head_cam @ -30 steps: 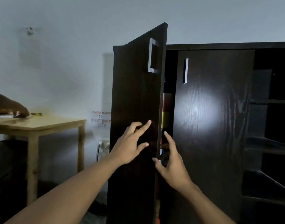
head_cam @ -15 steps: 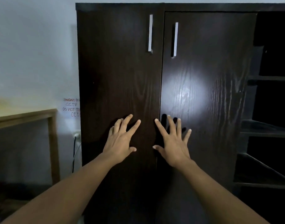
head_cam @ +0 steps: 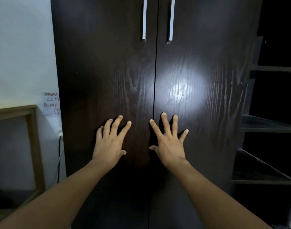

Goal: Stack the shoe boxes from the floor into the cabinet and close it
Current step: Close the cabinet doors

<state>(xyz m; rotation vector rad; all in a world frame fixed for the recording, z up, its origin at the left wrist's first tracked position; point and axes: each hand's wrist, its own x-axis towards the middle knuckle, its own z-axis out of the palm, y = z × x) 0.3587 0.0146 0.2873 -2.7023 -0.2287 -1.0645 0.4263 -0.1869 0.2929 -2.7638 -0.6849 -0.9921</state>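
Observation:
The dark wooden cabinet fills the head view, and both its doors are shut flush, the left door [head_cam: 105,71] and the right door [head_cam: 207,71] meeting at a thin centre seam. Two silver bar handles [head_cam: 144,19] flank that seam near the top. My left hand [head_cam: 109,142] lies flat on the left door with fingers spread. My right hand [head_cam: 168,142] lies flat on the right door, fingers spread too. Neither hand holds anything. No shoe boxes are visible; the cabinet's inside is hidden.
A light wooden table [head_cam: 32,129] stands at the left against the white wall. A paper note [head_cam: 51,103] with handwriting sticks to the wall beside the cabinet, above a cable [head_cam: 59,156]. Dark open shelves [head_cam: 265,124] stand at the right.
The left door swung from open to fully shut under my left hand. My right hand moved from the door's edge onto the right door. The view has come closer to the cabinet.

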